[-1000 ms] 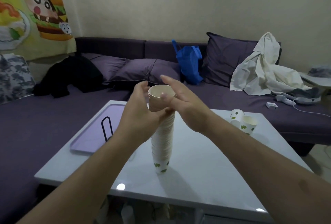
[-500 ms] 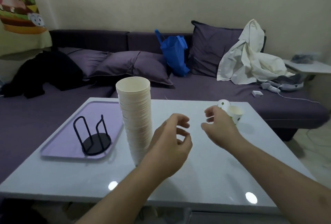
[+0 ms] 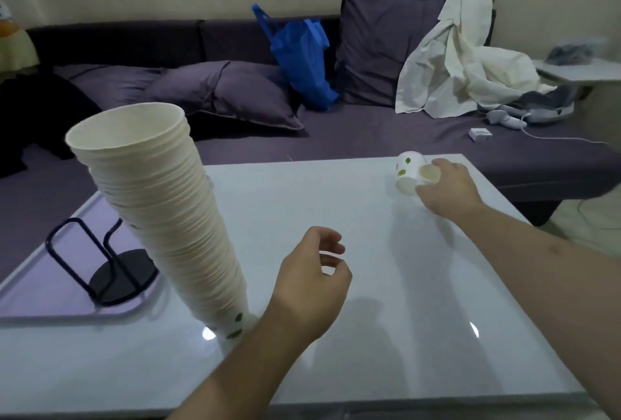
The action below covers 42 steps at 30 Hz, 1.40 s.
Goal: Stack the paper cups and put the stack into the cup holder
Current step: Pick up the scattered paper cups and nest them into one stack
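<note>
Tall stack of paper cups (image 3: 168, 218) stands on the tabletop (image 3: 336, 335) toward the left edge, near the front; its base is partly hidden behind the left forearm. Nothing touches the stack. Left hand (image 3: 312, 285) hovers just right of the stack's base, fingers loosely curled, holding nothing. Right hand (image 3: 447, 187) is at the far right corner, fingers wrapped around a loose cup (image 3: 428, 176); the cup's body is mostly covered by the hand, so the exact grip is hard to read. A second loose cup (image 3: 408, 170) with green leaf print lies on its side, touching it on the left. Black wire cup holder (image 3: 100, 265) stands on a purple tray (image 3: 40, 292) at the left edge, behind the stack, partly blocked by it. Sofa behind holds cushions, a blue bag (image 3: 302, 60) and a white cloth (image 3: 453, 60).
</note>
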Motion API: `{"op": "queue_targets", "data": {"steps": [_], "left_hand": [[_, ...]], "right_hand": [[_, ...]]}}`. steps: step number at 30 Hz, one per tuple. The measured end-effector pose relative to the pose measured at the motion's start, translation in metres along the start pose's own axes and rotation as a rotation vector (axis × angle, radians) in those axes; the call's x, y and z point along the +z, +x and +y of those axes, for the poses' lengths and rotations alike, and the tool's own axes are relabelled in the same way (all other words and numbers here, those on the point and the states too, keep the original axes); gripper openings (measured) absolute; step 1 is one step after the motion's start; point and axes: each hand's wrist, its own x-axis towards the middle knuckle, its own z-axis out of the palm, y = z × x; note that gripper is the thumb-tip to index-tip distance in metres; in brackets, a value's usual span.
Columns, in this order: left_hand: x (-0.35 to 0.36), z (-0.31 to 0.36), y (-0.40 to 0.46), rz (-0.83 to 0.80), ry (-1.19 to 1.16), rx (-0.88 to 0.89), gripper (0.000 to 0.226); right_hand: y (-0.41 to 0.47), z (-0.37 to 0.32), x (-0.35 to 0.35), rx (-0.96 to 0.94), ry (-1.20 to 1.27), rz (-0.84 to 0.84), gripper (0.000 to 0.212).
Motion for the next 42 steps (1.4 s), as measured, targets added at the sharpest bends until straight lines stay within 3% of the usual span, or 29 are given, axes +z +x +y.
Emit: {"op": "queue_targets", "data": {"steps": [4, 6, 9, 11, 13, 14, 16, 19, 22, 27, 29, 32, 36, 42], "left_hand": [[0.006, 0.001, 0.003, 0.001, -0.019, 0.005, 0.031], [0.008, 0.004, 0.002, -0.008, -0.026, 0.006, 0.033], [0.012, 0.012, 0.000, -0.087, 0.003, -0.012, 0.063], [0.013, 0.019, -0.001, -0.152, 0.006, -0.055, 0.082], [0.014, 0.022, -0.003, -0.186, 0.009, -0.069, 0.068], [0.014, 0.022, -0.004, -0.182, 0.022, -0.074, 0.057], [0.014, 0.020, -0.006, -0.160, 0.014, -0.092, 0.047], [0.014, 0.013, -0.004, -0.140, -0.006, -0.102, 0.043], [0.013, 0.006, 0.004, -0.120, -0.026, -0.108, 0.041], [0.007, -0.007, 0.015, -0.103, -0.044, -0.108, 0.042], [0.007, -0.011, 0.015, -0.107, -0.039, -0.114, 0.045], [0.006, -0.010, 0.013, -0.107, -0.043, -0.109, 0.049], [0.000, 0.007, 0.004, -0.107, -0.100, -0.076, 0.048], [-0.025, 0.070, -0.039, -0.128, -0.235, 0.076, 0.048]], "right_hand": [[-0.029, -0.006, -0.008, -0.008, 0.021, 0.083, 0.060], [-0.056, -0.016, -0.015, -0.087, 0.090, 0.040, 0.055], [-0.110, -0.033, -0.023, -0.158, 0.432, -0.293, 0.055], [-0.142, -0.046, -0.029, -0.210, 0.513, -0.563, 0.058], [-0.155, -0.056, -0.031, -0.261, 0.493, -0.741, 0.056], [-0.153, -0.060, -0.031, -0.267, 0.484, -0.751, 0.053], [-0.131, -0.062, -0.027, -0.231, 0.489, -0.588, 0.048], [-0.071, -0.055, -0.011, -0.134, 0.321, -0.189, 0.040], [-0.011, -0.050, 0.004, -0.063, 0.063, -0.014, 0.059], [0.053, -0.045, 0.027, 0.101, -0.009, -0.075, 0.083], [0.060, -0.038, 0.038, 0.095, 0.041, -0.128, 0.077], [0.049, -0.034, 0.045, 0.000, 0.078, -0.080, 0.051], [0.001, -0.047, 0.035, -0.062, 0.185, -0.088, 0.046], [-0.122, -0.066, 0.006, -0.088, 0.655, -0.316, 0.053]]}}
